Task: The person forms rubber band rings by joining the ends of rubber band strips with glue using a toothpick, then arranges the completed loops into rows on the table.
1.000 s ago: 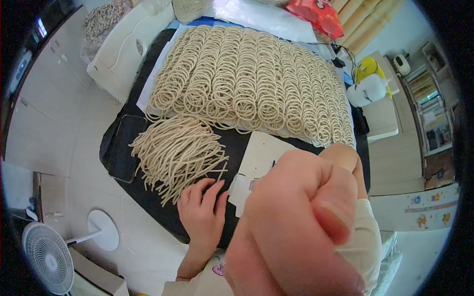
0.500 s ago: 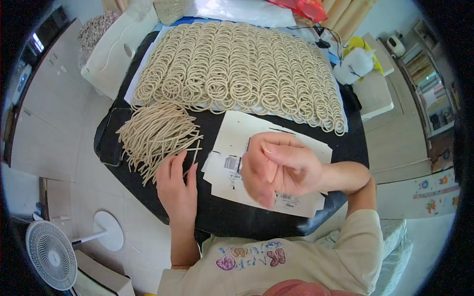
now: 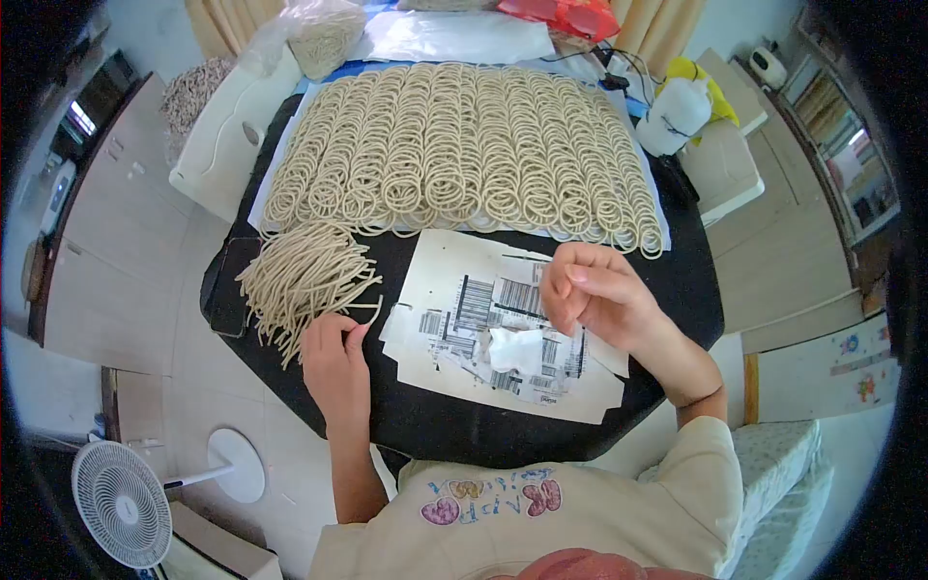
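Observation:
My left hand (image 3: 336, 367) is at the lower right edge of a pile of short beige cords (image 3: 304, 280). Its thumb and forefinger are pinched together on a single bent cord (image 3: 377, 307), which sticks out to the right of the pile. Over the right part of a cream cardboard sheet (image 3: 416, 353) hovers my right hand (image 3: 604, 295), fingers curled in and thumb against them. Whether anything is inside that hand is hidden. A crumpled white tissue (image 3: 517, 350) lies on the cardboard, among printed barcode labels (image 3: 474, 302).
Many beige rings (image 3: 445, 145) lie in overlapping rows on a white sheet behind the cardboard. A dark phone-like slab (image 3: 225, 290) lies left of the pile. White chairs (image 3: 227, 145) flank the black table (image 3: 416, 425). A fan (image 3: 124, 507) stands at lower left.
My right hand has moved right and away from me, uncovering the tissue and labels. My left thumb and forefinger have closed on a cord beside the pile. The view has shifted slightly.

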A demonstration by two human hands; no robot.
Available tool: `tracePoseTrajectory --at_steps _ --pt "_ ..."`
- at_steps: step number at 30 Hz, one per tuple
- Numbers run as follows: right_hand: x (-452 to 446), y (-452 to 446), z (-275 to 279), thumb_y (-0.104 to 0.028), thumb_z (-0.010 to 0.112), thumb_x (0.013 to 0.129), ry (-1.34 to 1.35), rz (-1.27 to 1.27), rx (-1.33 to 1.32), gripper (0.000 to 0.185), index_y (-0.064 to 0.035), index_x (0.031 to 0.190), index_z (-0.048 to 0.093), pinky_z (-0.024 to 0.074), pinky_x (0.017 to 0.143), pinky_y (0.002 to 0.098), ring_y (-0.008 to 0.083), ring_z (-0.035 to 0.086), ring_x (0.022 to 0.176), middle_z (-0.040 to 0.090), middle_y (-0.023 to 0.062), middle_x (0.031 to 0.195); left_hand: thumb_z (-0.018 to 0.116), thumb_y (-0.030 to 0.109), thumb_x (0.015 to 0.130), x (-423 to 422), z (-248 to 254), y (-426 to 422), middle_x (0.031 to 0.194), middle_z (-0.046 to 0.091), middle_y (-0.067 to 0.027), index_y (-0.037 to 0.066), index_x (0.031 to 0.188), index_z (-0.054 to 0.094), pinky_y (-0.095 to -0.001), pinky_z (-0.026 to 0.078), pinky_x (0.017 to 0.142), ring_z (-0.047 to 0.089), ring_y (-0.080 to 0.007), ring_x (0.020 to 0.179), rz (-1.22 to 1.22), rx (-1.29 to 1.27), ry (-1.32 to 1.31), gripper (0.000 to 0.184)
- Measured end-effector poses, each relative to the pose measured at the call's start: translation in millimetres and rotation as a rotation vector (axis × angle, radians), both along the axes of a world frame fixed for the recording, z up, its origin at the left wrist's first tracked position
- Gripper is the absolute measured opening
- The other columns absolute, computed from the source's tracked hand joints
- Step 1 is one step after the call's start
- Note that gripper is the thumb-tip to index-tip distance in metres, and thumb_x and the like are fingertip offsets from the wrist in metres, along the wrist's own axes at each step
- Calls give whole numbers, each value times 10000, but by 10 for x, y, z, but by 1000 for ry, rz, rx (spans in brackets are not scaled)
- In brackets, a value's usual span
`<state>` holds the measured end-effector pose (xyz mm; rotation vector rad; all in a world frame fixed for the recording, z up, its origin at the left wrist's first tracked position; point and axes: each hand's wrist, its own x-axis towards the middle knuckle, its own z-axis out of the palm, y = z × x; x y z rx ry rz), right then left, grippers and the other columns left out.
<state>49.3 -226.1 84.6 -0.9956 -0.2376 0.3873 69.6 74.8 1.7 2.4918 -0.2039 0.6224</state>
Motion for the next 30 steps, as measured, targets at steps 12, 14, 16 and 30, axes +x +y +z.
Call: tracePoseTrajectory --at_steps 12,14,16,30 --pt "-100 137 -71 -101 619 909 -221 88 -543 99 -3 922 633 508 676 246 86 616 752 648 37 823 663 40 841 -54 -1 19 651 613 -35 38 1033 599 -222 422 565 546 -92 575 -15 -503 -57 202" --pt "-89 150 -99 -98 624 902 -300 76 -656 99 -3 928 637 510 682 258 91 620 755 651 39 826 674 45 837 -77 51 -1 653 612 -31 42 1055 602 -219 422 568 554 -83 587 -23 -517 -28 229" --pt "-87 171 -130 -91 634 889 -422 50 -811 97 -5 934 641 513 692 275 104 626 757 654 45 827 689 37 824 -79 47 15 695 637 -43 32 999 628 -206 423 555 568 -68 597 -27 -510 -45 186" --pt "-445 373 -77 -61 692 813 -702 96 -746 487 -50 1258 495 528 744 344 267 646 862 642 112 962 757 52 754 -625 526 -566 696 652 -47 82 1020 676 -220 430 484 577 -109 522 -732 -555 69 280"
